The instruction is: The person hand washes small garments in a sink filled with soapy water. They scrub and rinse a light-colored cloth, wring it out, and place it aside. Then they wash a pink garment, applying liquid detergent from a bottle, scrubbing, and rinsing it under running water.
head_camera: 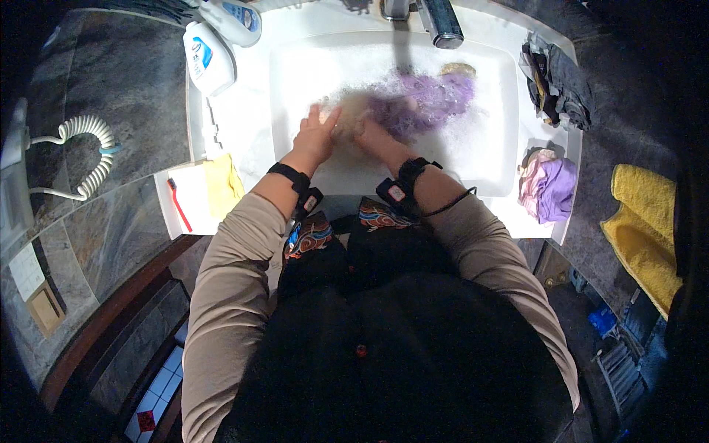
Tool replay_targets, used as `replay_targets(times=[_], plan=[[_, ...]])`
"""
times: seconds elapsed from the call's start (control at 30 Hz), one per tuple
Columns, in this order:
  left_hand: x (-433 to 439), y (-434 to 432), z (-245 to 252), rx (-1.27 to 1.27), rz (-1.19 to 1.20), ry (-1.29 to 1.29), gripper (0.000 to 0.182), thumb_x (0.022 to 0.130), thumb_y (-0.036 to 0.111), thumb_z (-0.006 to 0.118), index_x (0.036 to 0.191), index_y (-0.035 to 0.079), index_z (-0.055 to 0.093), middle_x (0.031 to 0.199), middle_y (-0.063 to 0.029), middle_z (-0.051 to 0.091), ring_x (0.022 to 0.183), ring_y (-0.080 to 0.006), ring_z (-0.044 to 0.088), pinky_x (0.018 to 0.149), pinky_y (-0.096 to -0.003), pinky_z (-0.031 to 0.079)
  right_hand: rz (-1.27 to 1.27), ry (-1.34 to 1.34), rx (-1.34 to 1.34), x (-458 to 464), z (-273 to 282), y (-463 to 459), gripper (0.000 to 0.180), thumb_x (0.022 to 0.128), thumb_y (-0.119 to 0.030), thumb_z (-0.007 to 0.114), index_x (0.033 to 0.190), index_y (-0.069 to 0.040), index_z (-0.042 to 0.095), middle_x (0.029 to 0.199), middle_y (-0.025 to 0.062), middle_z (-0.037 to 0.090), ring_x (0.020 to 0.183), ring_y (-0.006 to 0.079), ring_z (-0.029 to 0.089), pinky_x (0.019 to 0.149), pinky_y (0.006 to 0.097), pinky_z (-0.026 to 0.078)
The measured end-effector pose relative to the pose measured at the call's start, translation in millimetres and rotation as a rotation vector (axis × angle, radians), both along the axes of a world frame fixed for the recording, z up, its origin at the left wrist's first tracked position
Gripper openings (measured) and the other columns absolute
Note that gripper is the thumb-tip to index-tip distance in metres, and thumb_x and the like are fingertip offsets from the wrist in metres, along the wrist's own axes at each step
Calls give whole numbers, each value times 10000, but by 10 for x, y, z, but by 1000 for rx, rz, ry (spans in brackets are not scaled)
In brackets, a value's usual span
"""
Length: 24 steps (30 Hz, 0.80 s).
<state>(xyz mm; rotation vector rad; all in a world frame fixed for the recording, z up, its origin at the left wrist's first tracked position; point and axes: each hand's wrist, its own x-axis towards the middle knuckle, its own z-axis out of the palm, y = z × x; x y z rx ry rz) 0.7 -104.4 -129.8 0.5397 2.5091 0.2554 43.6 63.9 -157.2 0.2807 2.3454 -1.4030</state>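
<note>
A white sink basin [476, 171] with sudsy water lies before me. Purple fabric [432, 102] floats in the suds, with a tan-coloured item [458, 69] at its far edge. My left hand [318, 133] is over the water left of the purple fabric, fingers spread, beside a blurred beige patch in the suds. At the near left edge of the purple fabric is my right hand [374, 135], partly under water and foam; its fingers are blurred, so its grip cannot be told. Both wrists wear black straps with small devices.
A chrome faucet [446, 27] overhangs the basin's far side. White plastic bottles [209, 61], a yellow cloth [223, 180] and a red-handled brush [180, 205] are on the left. Dark crumpled fabric [565, 88] and pink and purple cloths [548, 185] rest on the right rim. A yellow towel [642, 227] hangs beyond.
</note>
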Motion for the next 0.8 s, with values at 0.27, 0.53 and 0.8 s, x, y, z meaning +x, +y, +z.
replay_targets(times=[0.27, 0.53, 0.8], plan=[[53, -118, 442, -144, -242, 5, 465, 783, 247, 625, 1238, 310, 553, 1436, -99, 279, 1328, -316, 249, 1060, -432, 233, 114, -32, 0, -52, -241, 88, 326, 790, -214, 591, 1066, -41, 567, 936, 231, 638, 886, 386, 615, 780, 450, 482], [96, -224, 225, -2, -161, -51, 324, 828, 310, 618, 1141, 223, 614, 1226, -84, 493, 1135, -287, 470, 909, -361, 441, -94, 227, 7, -70, -370, 124, 204, 785, -186, 583, 914, -31, 616, 902, 191, 652, 835, 374, 626, 716, 440, 494], [-59, -60, 530, 134, 41, -228, 482, 769, 320, 702, 1184, 117, 568, 1186, -120, 542, 1177, -279, 451, 958, -367, 408, 204, 33, -107, -232, 580, 264, 206, 814, -243, 652, 855, -41, 650, 750, 75, 635, 634, 125, 590, 553, 288, 471]])
